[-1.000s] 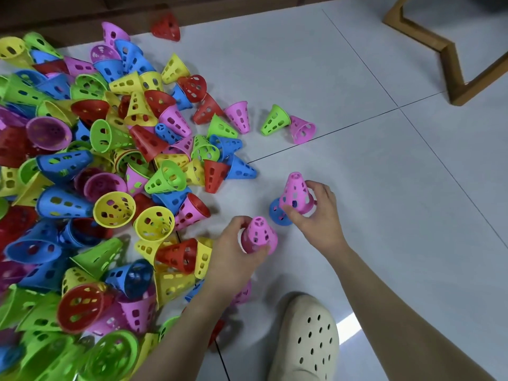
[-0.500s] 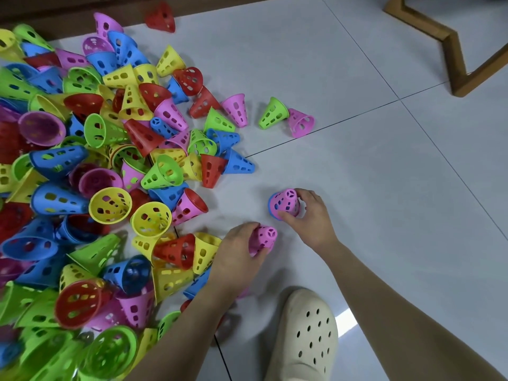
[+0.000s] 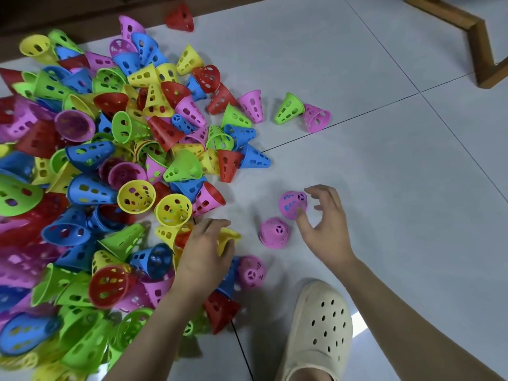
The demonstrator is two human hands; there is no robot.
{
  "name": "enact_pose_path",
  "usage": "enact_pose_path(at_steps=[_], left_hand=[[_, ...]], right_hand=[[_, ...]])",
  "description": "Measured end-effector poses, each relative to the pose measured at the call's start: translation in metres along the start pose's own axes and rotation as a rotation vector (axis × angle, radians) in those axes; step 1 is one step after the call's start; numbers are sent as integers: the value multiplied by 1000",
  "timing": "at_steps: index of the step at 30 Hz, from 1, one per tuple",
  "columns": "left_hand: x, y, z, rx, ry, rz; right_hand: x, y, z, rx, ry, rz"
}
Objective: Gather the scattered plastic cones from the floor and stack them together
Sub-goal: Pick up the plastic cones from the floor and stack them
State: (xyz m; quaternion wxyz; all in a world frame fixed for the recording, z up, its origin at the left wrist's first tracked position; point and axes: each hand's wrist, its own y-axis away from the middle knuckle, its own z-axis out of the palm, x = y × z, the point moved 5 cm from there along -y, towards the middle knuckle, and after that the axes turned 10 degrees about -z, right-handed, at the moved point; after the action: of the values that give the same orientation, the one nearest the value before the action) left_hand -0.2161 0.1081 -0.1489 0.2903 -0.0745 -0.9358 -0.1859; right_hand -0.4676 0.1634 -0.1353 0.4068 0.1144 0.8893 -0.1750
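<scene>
The pile of cones [image 3: 90, 188] is cut off by the left and bottom-left edges of the frame; cones along that margin are blurred and their outlines cannot be separated. The left hand [image 3: 204, 251] at lower centre covers most of a yellow cone [image 3: 229, 239]; whether the fingers close around it cannot be told. Cones beneath the left forearm are hidden. A wooden frame [image 3: 478, 37] at upper right is cut by the top and right edges. The cream clog [image 3: 319, 331] at bottom centre runs off the lower edge. A blue cone inside the pink cone [image 3: 292, 203] shows only through the holes.
</scene>
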Motion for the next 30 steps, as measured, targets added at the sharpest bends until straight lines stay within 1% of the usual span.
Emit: enact_pose_path(at_steps=[1,3,5,7,8,10,13,16,20,26,28,30], left_hand=[[-3,3,-1,3,-15,-13],[-6,9,0,12,-66,-20],[-8,12,3,34,-191,-45],[-14,13,6,53,-396,-129],[-19,14,7,48,-474,-187],[-27,17,9,39,-544,-265],[-32,18,11,25,-528,-286],[-35,17,14,23,-418,-289],[-35,17,16,39,-299,-285],[-31,18,26,0,-433,-223],[-28,18,23,31,-414,-189],[-25,19,18,86,-354,-148]], right_hand=[[-15,8,-1,21,-10,-60],[-43,30,7,-19,-59,-147],[-64,53,23,-137,-79,-216],[-69,75,43,-291,-41,-252],[-67,83,52,-367,-7,-261],[-55,96,65,-478,71,-254],[-34,104,73,-540,137,-184],[-20,108,77,-569,152,-141],[-14,112,83,-612,141,-146],[-11,115,86,-589,80,-91],[-12,116,80,-531,44,-35],[-15,114,68,-413,-22,55]])
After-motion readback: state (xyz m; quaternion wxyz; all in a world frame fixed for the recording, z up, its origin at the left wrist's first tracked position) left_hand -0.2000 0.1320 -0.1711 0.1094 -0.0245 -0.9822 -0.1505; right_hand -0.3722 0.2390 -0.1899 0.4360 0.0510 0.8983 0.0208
